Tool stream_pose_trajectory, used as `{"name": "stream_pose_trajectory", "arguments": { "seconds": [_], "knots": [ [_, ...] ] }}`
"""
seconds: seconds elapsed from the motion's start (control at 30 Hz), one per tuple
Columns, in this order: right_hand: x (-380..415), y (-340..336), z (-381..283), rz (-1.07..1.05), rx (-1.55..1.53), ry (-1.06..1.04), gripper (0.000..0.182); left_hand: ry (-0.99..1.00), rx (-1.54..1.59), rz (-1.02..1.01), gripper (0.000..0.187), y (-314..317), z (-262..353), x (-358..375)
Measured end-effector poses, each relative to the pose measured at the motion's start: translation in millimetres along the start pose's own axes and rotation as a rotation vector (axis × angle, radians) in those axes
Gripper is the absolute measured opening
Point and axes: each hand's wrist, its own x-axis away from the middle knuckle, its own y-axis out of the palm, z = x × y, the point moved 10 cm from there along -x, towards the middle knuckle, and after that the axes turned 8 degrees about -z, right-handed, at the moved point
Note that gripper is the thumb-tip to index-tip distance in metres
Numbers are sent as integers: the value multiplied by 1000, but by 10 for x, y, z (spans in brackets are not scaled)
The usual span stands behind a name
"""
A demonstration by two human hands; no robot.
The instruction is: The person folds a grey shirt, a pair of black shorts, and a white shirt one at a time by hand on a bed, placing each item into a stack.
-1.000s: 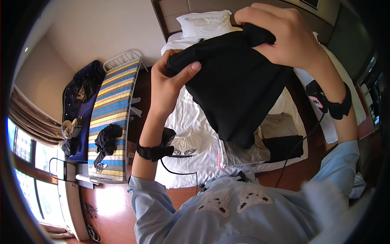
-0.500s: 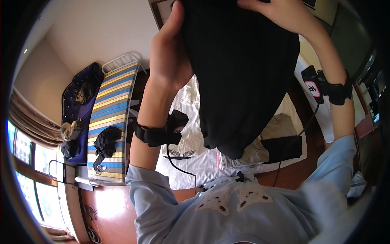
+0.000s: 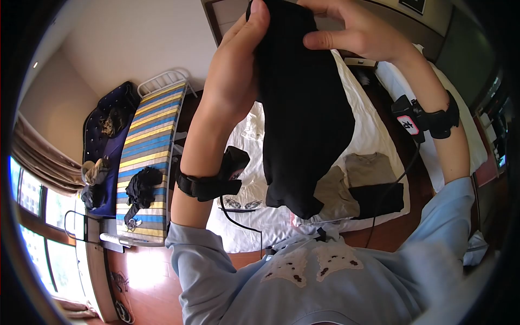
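nearest to us is our light blue top (image 3: 227, 292), with two pale patches on its front. above its short sleeves, we wear a black band around each forearm: the left band (image 3: 208, 187) and the right band (image 3: 433, 120), each with a thin cable running from it.

beyond these, we hold a long black cloth (image 3: 306, 108) up in front of us, over the white bed, its upper end between our hands and its lower end hanging loose. our left hand (image 3: 233, 76) is closed on its left edge, thumb upright on the near side; the other fingers are mostly hidden. our right hand (image 3: 355, 37) is at the upper right edge, thumb laid on the cloth and fingers bent above, with a gap between them; we cannot tell whether they grip.

behind the hanging end, on the white bed (image 3: 233, 234), lie a crumpled taupe garment (image 3: 336, 194), a dark piece (image 3: 380, 199) and a grey-brown garment (image 3: 369, 169) at the right, and a white printed garment (image 3: 246, 189) at the left.

farther left stands a striped bed (image 3: 154, 127) bearing a black heap (image 3: 143, 187), with a dark purple sofa (image 3: 103, 143) alongside it.
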Motion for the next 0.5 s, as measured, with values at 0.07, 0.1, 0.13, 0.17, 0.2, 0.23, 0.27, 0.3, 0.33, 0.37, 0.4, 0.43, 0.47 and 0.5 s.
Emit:
{"name": "stream_pose_trajectory", "arguments": {
  "seconds": [0.07, 0.1, 0.13, 0.17, 0.2, 0.23, 0.27, 0.3, 0.33, 0.37, 0.4, 0.43, 0.47, 0.5],
  "knots": [
    [-19, 33, -102, 40, -84, -8, 32, -33, 44, -12, 39, -33, -9, 17],
    [-45, 16, -86, 67, -70, 11, 32, 9, -1, 22, 38, -74, 39, 25],
    [-59, 1, -54, 96, -55, 32, 32, 49, -45, 56, 37, -104, 76, 36],
    [-67, -10, -22, 126, -40, 52, 32, 89, -90, 89, 37, -137, 115, 58],
    [-71, -43, -80, 175, 59, -21, 30, 114, -67, 96, 36, -177, 96, 88],
    [-68, -69, -134, 225, 158, -96, 28, 139, -46, 103, 38, -234, 57, 135],
    [-54, -92, -211, 275, 257, -171, 26, 163, -26, 110, 41, -273, 47, 180],
    [-56, -91, -244, 282, 334, -170, 24, 77, -2, 108, 49, -257, -34, 249],
    [-54, -91, -288, 290, 412, -168, 22, 67, -48, 94, 54, -287, -128, 298],
    [-52, -95, -329, 298, 491, -166, 21, 57, -94, 78, 58, -330, -241, 349],
    [-60, -98, -336, 292, 486, -162, 20, -17, -148, 62, 66, -327, -338, 410],
    [-70, -97, -339, 287, 480, -158, 19, -66, -167, 45, 64, -315, -435, 470],
    [-78, -99, -354, 283, 475, -154, 18, -178, -232, 31, 61, -351, -605, 543],
    [-84, -99, -366, 282, 467, -127, 19, -291, -295, 17, 58, -382, -757, 614]
  ]
}}
